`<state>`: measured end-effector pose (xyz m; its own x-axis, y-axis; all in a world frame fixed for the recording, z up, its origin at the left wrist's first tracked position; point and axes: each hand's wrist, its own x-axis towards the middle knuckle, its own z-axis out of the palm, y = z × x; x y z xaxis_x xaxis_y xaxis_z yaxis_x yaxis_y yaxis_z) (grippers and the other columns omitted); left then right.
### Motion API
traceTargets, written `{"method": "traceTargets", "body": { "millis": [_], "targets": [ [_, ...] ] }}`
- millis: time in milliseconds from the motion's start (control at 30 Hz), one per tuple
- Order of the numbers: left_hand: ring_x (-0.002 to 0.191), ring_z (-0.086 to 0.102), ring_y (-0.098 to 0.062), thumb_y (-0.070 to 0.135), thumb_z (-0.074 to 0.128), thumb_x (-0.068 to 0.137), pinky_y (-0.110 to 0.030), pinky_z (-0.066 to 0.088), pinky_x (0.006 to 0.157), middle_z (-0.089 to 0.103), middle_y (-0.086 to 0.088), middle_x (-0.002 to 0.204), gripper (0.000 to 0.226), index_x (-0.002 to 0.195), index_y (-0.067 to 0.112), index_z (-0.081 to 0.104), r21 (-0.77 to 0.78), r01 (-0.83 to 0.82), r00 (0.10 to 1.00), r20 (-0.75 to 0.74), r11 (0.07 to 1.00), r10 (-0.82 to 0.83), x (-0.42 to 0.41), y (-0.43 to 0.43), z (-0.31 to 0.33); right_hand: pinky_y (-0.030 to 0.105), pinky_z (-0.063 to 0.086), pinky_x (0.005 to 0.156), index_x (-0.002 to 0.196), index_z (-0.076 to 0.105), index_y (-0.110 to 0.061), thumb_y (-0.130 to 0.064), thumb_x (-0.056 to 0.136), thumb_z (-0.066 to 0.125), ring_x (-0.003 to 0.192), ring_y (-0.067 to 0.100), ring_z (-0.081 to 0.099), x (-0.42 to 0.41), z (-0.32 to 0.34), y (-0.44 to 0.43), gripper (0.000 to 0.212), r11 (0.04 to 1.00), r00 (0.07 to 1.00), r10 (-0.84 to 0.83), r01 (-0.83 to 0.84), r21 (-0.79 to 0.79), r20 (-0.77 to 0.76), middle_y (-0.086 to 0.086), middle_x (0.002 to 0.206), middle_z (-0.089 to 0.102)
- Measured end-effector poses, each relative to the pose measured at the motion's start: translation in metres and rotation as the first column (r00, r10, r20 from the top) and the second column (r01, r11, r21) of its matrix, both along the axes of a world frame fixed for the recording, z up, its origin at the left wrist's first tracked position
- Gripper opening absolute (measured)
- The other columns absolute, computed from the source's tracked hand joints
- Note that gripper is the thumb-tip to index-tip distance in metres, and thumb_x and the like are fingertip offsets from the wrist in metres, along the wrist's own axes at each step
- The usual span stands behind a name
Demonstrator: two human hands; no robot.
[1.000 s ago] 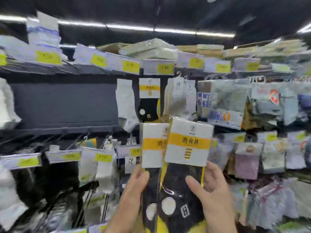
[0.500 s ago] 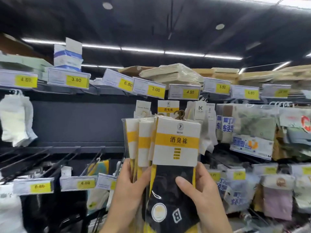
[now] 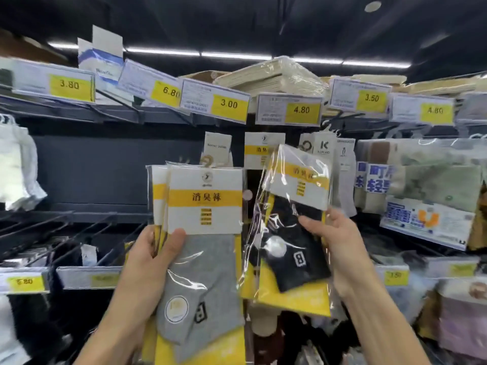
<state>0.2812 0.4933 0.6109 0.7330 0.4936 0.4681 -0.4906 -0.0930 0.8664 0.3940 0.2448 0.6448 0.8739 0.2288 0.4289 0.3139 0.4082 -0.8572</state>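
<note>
Two hands up, both loaded. Left hand (image 3: 143, 272) grips a stack (image 3: 158, 198) of sock packs straight below the 3.00 tag (image 3: 228, 104). Its thumb sits on the bottom edge of the front card, fingers behind. The front one is the grey pack (image 3: 205, 206), a grey sock on yellow backing. More card edges fan out at its left side. Stack is upright and faces the camera.

Right hand (image 3: 342, 248) holds one black pack (image 3: 290, 259) below and right of the 3.00 tag, thumb on the black sock, fingers hidden behind the pack's right edge. Pack is tilted, top leaning right, glare on the wrap. Narrow gap between it and the stack; can't tell if the wraps touch.

Hung pack (image 3: 259, 147) with the same card sits just below-right of the 3.00 tag, partly hidden by the black pack. 4.80 tag (image 3: 301, 109) is next right of the 3.00 tag. White bundle (image 3: 15, 164) hangs far left of the 3.00 tag, lower down.
</note>
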Motion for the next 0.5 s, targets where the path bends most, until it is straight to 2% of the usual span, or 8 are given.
{"method": "traceTargets", "body": {
  "millis": [100,167,233,333,433,500],
  "targets": [
    [0.081,0.076,-0.023,0.052,0.068,0.071,-0.033,0.058,0.063,0.078,-0.001,0.095,0.029,0.089,0.029,0.07,-0.005,-0.009,1.0,-0.016,1.0,0.009,-0.006,0.019,-0.008,0.033,0.059,0.061,0.109,0.069,-0.007,0.0,0.082,0.07,0.079,0.024,0.076,0.025,0.019,0.0,0.028,0.996,0.997,-0.074,0.074,-0.056,-0.008,0.01,0.093,0.078],
    [0.08,0.077,-0.025,0.052,0.071,0.068,-0.028,0.059,0.057,0.078,-0.004,0.096,0.04,0.095,0.023,0.069,-0.033,0.028,0.999,-0.029,0.999,-0.029,-0.007,0.026,-0.012,0.032,0.06,0.063,0.107,0.069,-0.011,-0.001,0.082,0.072,0.079,0.021,0.076,0.037,0.029,0.008,0.027,0.987,0.994,-0.107,0.11,-0.119,0.024,0.005,0.091,0.078],
    [0.084,0.076,-0.028,0.054,0.073,0.067,-0.028,0.06,0.058,0.078,-0.006,0.101,0.046,0.1,0.022,0.069,-0.043,0.069,0.996,-0.057,0.997,-0.072,-0.006,0.03,-0.015,0.031,0.06,0.062,0.104,0.068,-0.011,-0.002,0.082,0.073,0.078,0.019,0.076,0.05,0.039,0.021,0.025,0.98,0.989,-0.141,0.147,-0.136,0.049,0.003,0.087,0.078],
    [0.084,0.076,-0.027,0.053,0.071,0.067,-0.027,0.06,0.058,0.078,-0.005,0.101,0.04,0.097,0.027,0.073,-0.06,0.098,0.993,-0.053,0.993,-0.101,-0.004,0.028,-0.015,0.036,0.062,0.07,0.102,0.066,-0.014,-0.002,0.081,0.074,0.082,0.022,0.076,0.074,0.05,0.043,0.026,0.972,0.979,-0.189,0.198,-0.131,0.075,0.005,0.092,0.078],
    [0.087,0.076,-0.025,0.05,0.069,0.071,-0.025,0.059,0.06,0.078,-0.004,0.104,0.035,0.099,0.029,0.073,-0.06,0.138,0.989,-0.04,0.989,-0.141,-0.004,0.024,-0.015,0.036,0.062,0.071,0.114,0.063,-0.012,-0.003,0.079,0.076,0.082,0.02,0.076,0.099,0.051,0.061,0.038,0.971,0.979,-0.195,0.201,-0.133,0.053,0.006,0.099,0.076],
    [0.088,0.076,-0.025,0.048,0.068,0.073,-0.024,0.059,0.061,0.077,-0.005,0.105,0.034,0.101,0.028,0.073,-0.067,0.169,0.985,-0.037,0.983,-0.171,-0.004,0.021,-0.016,0.039,0.062,0.076,0.122,0.059,-0.013,-0.002,0.081,0.074,0.088,0.022,0.075,0.113,0.047,0.068,0.045,0.969,0.981,-0.185,0.191,-0.155,0.054,0.006,0.106,0.075]
  ]
}}
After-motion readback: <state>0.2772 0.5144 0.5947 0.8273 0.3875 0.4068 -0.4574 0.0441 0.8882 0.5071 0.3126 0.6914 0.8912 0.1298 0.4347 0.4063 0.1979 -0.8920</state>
